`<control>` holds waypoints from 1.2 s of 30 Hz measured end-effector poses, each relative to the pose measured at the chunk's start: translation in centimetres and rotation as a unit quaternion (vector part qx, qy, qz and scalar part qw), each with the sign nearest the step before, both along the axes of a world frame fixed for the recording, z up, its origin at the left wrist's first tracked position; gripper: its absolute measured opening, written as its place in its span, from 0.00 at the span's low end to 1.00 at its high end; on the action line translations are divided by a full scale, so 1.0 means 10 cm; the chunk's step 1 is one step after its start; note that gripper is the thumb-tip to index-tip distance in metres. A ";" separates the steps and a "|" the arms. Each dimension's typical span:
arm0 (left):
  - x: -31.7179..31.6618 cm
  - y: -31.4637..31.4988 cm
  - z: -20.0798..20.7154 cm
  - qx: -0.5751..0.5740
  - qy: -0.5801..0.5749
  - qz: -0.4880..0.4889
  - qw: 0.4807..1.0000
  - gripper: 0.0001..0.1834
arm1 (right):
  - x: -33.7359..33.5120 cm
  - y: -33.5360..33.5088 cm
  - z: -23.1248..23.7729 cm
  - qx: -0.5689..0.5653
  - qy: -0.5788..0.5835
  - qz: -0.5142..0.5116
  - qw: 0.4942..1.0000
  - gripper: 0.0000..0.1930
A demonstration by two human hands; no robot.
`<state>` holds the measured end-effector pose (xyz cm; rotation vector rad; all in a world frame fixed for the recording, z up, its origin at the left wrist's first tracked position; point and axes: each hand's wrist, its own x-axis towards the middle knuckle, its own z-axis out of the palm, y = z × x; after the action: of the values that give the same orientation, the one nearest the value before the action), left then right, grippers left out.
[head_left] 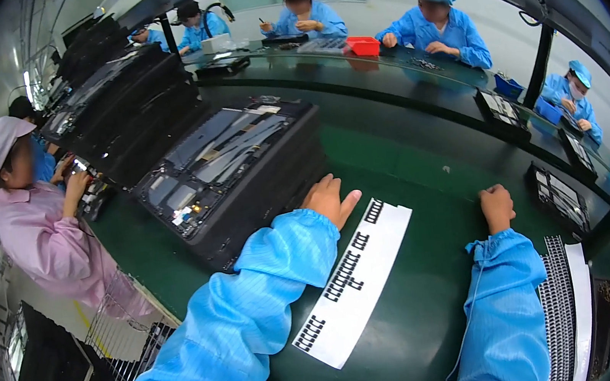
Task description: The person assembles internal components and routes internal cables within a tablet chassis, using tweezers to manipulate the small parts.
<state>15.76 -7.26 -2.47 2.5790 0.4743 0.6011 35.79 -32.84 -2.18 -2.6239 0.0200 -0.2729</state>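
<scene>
My left hand [331,201] is open, thumb spread, its fingers against the near side of a tall stack of black trays [266,184]. On top of that stack lies a flat device assembly [219,155] with silver parts and exposed boards. Just below the left hand, a white sheet [386,253] carrying rows of small black C-shaped pieces lies on the green tabletop [377,154]. To the right of the sheet, my right hand [497,205] rests on the table with its fingers curled in; nothing shows in it.
More black trays [131,98] are piled behind the stack. Black patterned strips [558,311] lie by my right forearm, and device assemblies [559,199] sit along the right. A person in pink [48,232] stands at left; people in blue work across the bench. A wire rack [117,315] stands lower left.
</scene>
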 end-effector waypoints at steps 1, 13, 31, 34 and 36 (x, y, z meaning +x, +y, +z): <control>0.03 0.02 -0.02 -0.003 -0.017 0.004 1.000 0.29 | 0.01 0.00 -0.02 0.002 -0.007 0.002 1.000 0.13; 0.39 0.47 -0.19 0.017 -0.140 0.065 0.988 0.25 | 0.01 -0.13 -0.03 -0.013 -0.012 -0.009 1.000 0.12; 1.81 -0.13 0.57 0.142 0.144 -0.127 0.971 0.31 | 0.81 -0.76 0.37 -0.148 -0.219 -0.061 0.963 0.11; 2.09 -0.57 0.64 0.194 0.163 -0.238 0.938 0.35 | 1.02 -1.43 0.50 -0.131 -0.144 -0.105 0.975 0.14; 2.21 -0.94 0.61 0.204 0.186 -0.281 0.919 0.37 | 1.01 -1.80 0.51 -0.125 -0.106 -0.114 0.980 0.16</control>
<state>37.81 -16.71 3.60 3.0362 -0.3287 -0.0044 45.86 -50.86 2.91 -2.8278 0.2278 -0.6733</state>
